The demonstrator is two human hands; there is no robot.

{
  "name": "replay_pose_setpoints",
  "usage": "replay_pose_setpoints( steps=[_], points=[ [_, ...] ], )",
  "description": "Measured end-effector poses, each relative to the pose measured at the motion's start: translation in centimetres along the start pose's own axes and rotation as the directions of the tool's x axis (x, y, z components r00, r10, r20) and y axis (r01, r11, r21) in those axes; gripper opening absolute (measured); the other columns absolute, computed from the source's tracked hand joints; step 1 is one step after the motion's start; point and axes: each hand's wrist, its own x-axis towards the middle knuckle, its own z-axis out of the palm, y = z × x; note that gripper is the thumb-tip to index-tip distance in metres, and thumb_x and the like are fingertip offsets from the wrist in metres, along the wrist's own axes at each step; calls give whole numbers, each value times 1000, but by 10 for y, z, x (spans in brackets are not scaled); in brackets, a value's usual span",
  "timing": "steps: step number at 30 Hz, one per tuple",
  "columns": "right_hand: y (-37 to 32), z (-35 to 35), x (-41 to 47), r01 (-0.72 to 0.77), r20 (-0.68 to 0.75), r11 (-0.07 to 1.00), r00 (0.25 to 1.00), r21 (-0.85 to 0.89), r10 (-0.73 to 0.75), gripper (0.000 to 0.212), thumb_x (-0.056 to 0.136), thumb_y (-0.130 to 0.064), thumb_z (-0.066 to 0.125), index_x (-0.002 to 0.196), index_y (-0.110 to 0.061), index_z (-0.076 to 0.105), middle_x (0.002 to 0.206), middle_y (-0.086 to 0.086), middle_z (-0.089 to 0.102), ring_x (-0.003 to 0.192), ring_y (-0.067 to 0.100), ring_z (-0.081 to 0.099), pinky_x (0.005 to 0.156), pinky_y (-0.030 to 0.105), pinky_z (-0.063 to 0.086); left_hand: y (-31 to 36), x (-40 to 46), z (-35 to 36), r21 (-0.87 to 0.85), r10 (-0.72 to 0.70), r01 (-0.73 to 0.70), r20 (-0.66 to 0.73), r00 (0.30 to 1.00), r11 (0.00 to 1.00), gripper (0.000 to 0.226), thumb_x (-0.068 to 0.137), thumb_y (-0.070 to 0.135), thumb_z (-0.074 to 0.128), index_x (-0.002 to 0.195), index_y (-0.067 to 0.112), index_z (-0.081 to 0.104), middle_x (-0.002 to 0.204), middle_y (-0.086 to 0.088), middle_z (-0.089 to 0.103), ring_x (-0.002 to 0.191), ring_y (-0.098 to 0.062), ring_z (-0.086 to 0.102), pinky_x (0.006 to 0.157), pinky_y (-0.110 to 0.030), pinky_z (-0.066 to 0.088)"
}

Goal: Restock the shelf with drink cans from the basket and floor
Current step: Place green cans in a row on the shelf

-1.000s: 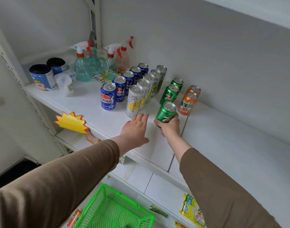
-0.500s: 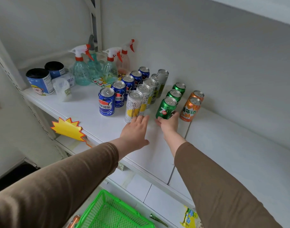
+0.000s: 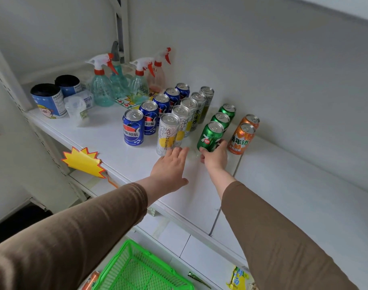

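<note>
On the white shelf stand rows of cans: blue cola cans, tall silver cans, green 7up cans and two orange cans. My right hand grips the front green 7up can at its base, standing upright in line with the other green cans. My left hand lies flat and open on the shelf, fingertips touching the base of the front silver can. A green basket sits below; an orange can lies beside it on the floor.
Spray bottles, two dark rolls and a plastic packet fill the shelf's back left. A yellow starburst tag hangs from the shelf edge. Snack packets lie on the lower shelf. The shelf stretches bare to the right.
My right hand pushed the green 7up can back and set it upright in front of the other green cans. My left hand slid slightly forward to the silver can.
</note>
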Motion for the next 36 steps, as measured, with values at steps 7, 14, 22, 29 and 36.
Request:
replay_pose_setpoints(
  steps=[7,14,22,29,36],
  points=[
    [-10,-22,-50,11,35,999,999,40,-12,80,85,-18,76,150,-20,29,148,3,37,100,25,66,86,46,59,-6,-14,-2,-12,-17,17,-16,1000,1000,105,79,47,74,155,16,8,156,-8,23,142,-27,25,112,-39,37],
    [1,-34,-146,424,154,859,905,-286,-396,67,87,-18,69,147,-16,38,153,5,37,134,26,36,110,41,37,-27,-66,4,-38,-38,34,-108,993,999,100,78,46,74,153,15,15,157,-9,21,142,-28,24,113,-40,31],
    [46,-18,-272,737,349,532,670,-416,-655,57,86,-21,67,140,-15,50,156,5,36,137,30,35,117,40,28,-76,-187,58,-81,-68,49,-248,966,995,98,71,44,77,150,12,28,153,-13,30,140,-34,29,112,-46,31],
    [166,15,-340,844,595,417,534,-337,-600,50,89,-16,62,138,-12,53,153,7,41,137,29,38,119,42,27,-116,-279,180,-85,-129,123,-66,989,989,107,64,45,82,150,11,28,152,-14,32,141,-33,28,116,-44,27],
    [339,48,-360,728,715,570,623,-382,-318,54,88,-13,65,140,-11,49,147,5,45,133,26,39,115,40,32,-132,-341,341,-73,-218,237,206,954,969,109,72,47,76,155,14,14,158,-13,22,145,-31,20,119,-43,20]
  ],
)
